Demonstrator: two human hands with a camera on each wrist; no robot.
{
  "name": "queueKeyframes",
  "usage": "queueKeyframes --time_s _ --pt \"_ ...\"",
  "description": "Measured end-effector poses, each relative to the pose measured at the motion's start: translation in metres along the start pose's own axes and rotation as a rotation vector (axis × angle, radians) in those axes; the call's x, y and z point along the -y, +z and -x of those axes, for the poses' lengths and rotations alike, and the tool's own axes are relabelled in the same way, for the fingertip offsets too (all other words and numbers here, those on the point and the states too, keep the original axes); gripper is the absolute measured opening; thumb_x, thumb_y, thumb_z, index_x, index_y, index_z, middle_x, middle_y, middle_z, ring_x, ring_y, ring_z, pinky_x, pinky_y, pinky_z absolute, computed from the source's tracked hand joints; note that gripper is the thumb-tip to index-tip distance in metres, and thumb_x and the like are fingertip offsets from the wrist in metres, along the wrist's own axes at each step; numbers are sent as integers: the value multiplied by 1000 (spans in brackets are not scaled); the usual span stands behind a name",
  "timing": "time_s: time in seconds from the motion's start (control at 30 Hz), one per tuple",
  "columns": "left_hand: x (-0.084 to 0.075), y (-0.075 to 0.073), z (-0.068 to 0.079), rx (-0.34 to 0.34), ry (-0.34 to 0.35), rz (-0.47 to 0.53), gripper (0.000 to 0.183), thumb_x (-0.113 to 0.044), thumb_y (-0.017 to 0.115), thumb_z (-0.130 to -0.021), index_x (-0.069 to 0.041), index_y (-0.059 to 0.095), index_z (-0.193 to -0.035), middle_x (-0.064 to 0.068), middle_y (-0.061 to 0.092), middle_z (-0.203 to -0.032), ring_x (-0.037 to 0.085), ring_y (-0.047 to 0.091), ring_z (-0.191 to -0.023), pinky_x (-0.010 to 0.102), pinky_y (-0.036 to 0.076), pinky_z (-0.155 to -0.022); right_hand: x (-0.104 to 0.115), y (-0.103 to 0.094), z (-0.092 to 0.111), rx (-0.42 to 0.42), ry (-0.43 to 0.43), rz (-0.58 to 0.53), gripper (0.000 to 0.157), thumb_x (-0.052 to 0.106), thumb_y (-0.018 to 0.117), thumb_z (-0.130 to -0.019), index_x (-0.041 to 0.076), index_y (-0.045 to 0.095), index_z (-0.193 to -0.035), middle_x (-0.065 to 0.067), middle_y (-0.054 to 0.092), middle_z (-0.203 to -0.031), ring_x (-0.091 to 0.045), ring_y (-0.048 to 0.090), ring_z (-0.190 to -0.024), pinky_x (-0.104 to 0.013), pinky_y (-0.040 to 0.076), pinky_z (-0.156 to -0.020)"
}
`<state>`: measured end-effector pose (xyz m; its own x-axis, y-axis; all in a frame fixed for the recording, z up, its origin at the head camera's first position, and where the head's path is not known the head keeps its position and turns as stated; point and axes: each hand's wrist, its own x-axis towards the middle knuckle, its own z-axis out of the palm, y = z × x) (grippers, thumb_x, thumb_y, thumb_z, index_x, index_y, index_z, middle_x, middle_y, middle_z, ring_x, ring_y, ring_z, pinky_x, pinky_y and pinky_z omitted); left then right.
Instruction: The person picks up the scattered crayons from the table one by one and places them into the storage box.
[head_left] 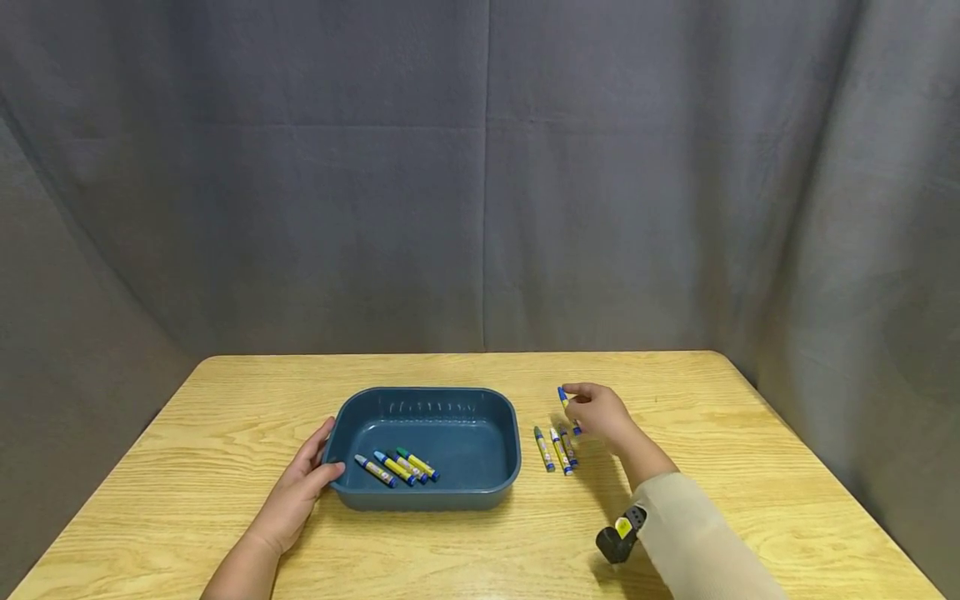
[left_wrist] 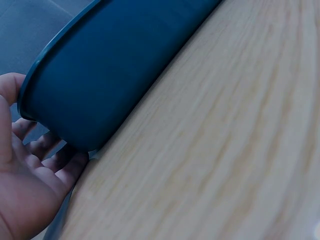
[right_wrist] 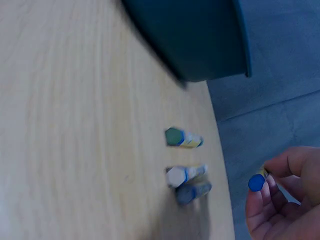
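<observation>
R hand (head_left: 597, 411): close pinch, blue crayon (head_left: 563, 397); slack poss. drops it. L hand (head_left: 298, 483): part-open, grips tray (head_left: 423, 501) @ 9 o'clock; tug poss. shifts it.

A studio-like setting; grey drapes (head_left: 480, 183) hang behind and beside the table (head_left: 225, 433).

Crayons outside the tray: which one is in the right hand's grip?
The blue-tipped crayon: the right hand pinches it, while the green-tipped crayon, white-tipped crayon and dark-tipped crayon lie beside the tray on the table.
</observation>
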<state>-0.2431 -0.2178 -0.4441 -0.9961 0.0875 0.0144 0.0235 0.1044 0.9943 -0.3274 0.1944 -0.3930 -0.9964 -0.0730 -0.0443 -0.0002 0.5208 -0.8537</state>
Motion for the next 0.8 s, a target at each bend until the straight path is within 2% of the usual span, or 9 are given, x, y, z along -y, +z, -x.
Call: queueKeyframes --time_s 0.13,0.37,0.67,0.8 --pt "0 0 0 -4 0 -5 72 -11 49 -98 -12 11 -159 22 19 -161 -23 39 -110 1 37 -89 10 4 -4 10 -31 -11 50 2 49 -91 -2 49 -140 -8 54 -98 -13 43 -68 -29 44 -61" --pt "0 0 0 -14 -9 -8 72 -12 49 -98 -14 12 -159 20 21 -161 -21 40 -110 1 36 -89 31 16 -9 34 -94 -11 48 5 52 -92 1 52 -140 -15 57 -110 -18 52 -86 -32 51 -73" --pt "1 1 0 -11 -12 -1 71 -11 50 -98 -14 13 -159 19 21 -161 -21 38 -111 1 35 -90 53 37 -9 57 -142 -13 41 3 56 -93 1 58 -133 -14 61 -106 -17 55 -85 -26 51 -69" --pt "0 0 -1 -18 -20 -11 71 -12 50 -98 -16 13 -159 18 20 -162 -15 36 -117 0 35 -90 64 48 -9 65 -151 -29 40 1 57 -91 2 61 -131 -12 61 -100 -16 53 -81 -25 49 -67"
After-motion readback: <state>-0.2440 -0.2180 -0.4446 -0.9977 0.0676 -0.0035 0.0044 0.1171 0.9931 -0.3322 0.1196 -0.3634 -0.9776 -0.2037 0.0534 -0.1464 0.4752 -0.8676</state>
